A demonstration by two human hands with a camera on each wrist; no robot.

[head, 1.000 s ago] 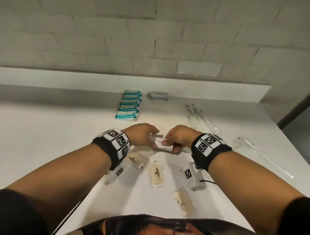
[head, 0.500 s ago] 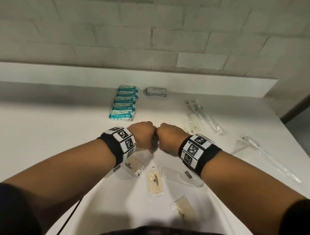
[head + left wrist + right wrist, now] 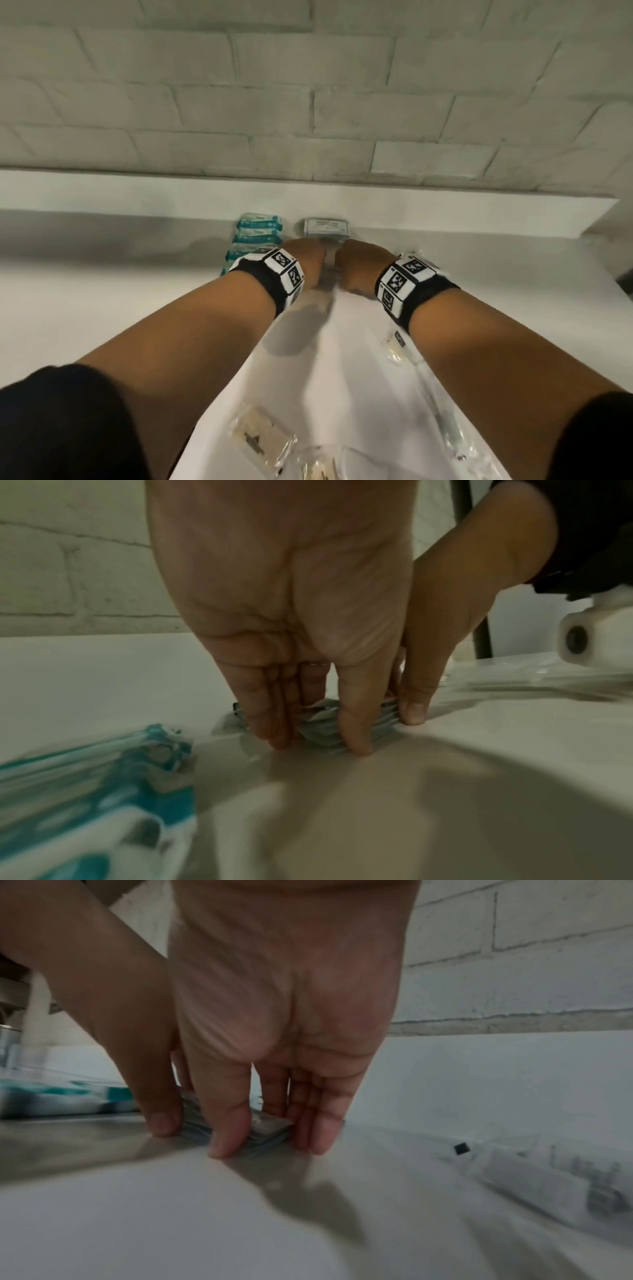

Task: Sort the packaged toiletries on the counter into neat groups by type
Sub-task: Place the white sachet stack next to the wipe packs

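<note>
A thin stack of grey-white packets [image 3: 331, 256] sits low on the white counter [image 3: 102, 301], pinched from both sides. My left hand [image 3: 305, 262] grips its left end between thumb and fingers [image 3: 274, 731]. My right hand [image 3: 359, 267] grips the right end, its fingers [image 3: 318, 1134] pointing down at the counter. The stack [image 3: 270, 1127] touches or nearly touches the counter. Just behind it lies another grey packet stack [image 3: 327, 228] against the back ledge. A row of teal-and-white packets [image 3: 255, 236] lies to the left.
Clear sachets with beige contents [image 3: 260, 440] lie near the front edge. A long clear-wrapped item [image 3: 442, 414] runs under my right forearm. The raised white ledge [image 3: 137, 195] and brick wall close off the back. The counter ends at the right.
Both hands have carried the grey packets from the middle of the counter to the back, in front of the other grey stack. The view has moved forward with them.
</note>
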